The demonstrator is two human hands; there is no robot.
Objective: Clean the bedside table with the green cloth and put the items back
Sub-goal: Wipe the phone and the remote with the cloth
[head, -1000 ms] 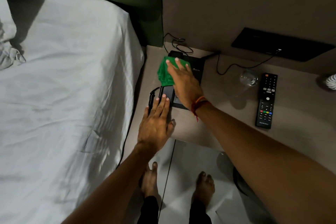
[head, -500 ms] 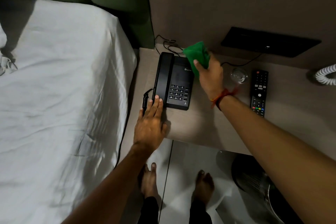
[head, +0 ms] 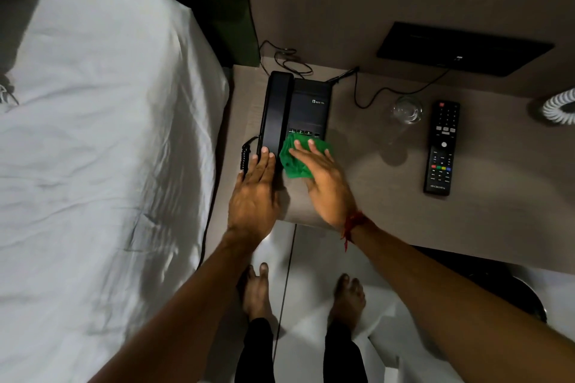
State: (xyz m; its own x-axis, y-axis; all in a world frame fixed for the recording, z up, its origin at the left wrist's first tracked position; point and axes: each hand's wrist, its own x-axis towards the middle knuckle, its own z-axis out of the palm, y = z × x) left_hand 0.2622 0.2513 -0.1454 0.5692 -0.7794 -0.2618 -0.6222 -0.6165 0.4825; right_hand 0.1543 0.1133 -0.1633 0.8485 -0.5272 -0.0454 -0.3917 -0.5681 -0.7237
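A black desk phone (head: pixel 308 102) sits at the left end of the beige bedside table (head: pixel 389 196). My right hand (head: pixel 323 183) lies flat on the green cloth (head: pixel 295 165), pressing it onto the phone's keypad at its near end. My left hand (head: pixel 255 193) rests beside it, fingers flat, with the fingertips touching the near end of the handset (head: pixel 275 115). Part of the cloth is hidden under my right palm.
A clear glass (head: pixel 406 110) and a black remote (head: pixel 441 146) stand to the right on the table. Black cables (head: pixel 373 96) run behind the phone. The white bed (head: pixel 102 149) borders the table on the left. A white coiled cord (head: pixel 560 106) lies at the far right.
My right hand carried the green cloth from the phone's far right corner down to the keypad at the near end. My left hand stayed at the handset's near end.
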